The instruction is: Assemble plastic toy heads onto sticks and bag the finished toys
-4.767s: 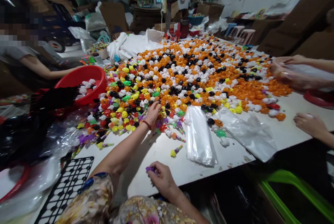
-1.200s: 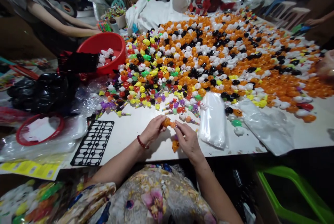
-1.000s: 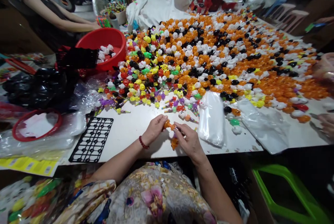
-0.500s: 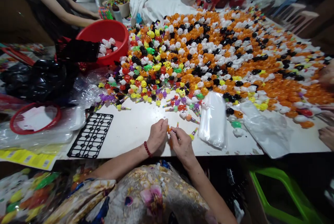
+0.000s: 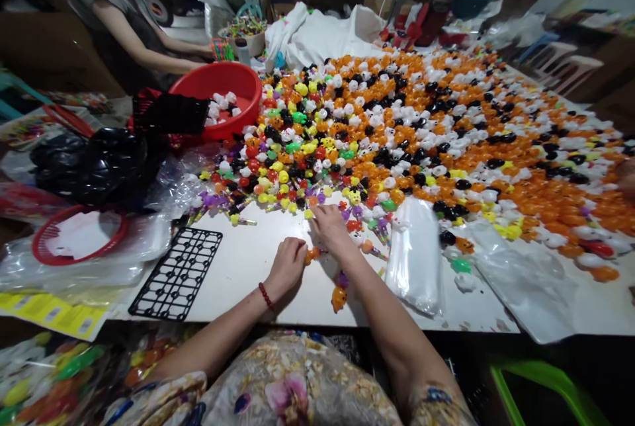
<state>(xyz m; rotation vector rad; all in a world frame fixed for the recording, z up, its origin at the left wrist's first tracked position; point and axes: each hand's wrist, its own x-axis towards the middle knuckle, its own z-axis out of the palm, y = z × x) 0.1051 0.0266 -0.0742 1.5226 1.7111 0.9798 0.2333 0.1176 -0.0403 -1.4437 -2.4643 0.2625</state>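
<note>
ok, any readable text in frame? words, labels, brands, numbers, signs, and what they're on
None readable.
Yellow sheet: pale printed blocks, too small and blurred to read.
Patterned stick on a small toy: print too small to read.
Clear bags: no legible print.
Red basket's white paper: no legible writing.

No readable text anywhere on or around the counter (image 5: pixel 238 280).
A yellow sheet (image 5: pixel 38 310) at the counter's left edge carries a row of pale printed blocks with fine darker marks, too small to read; the white paper (image 5: pixel 79 235) in the red basket (image 5: pixel 123 233) shows faint reddish marks, also illegible, and the dark marks on an orange piece (image 5: pixel 339 299) cannot be made out as letters.
</note>
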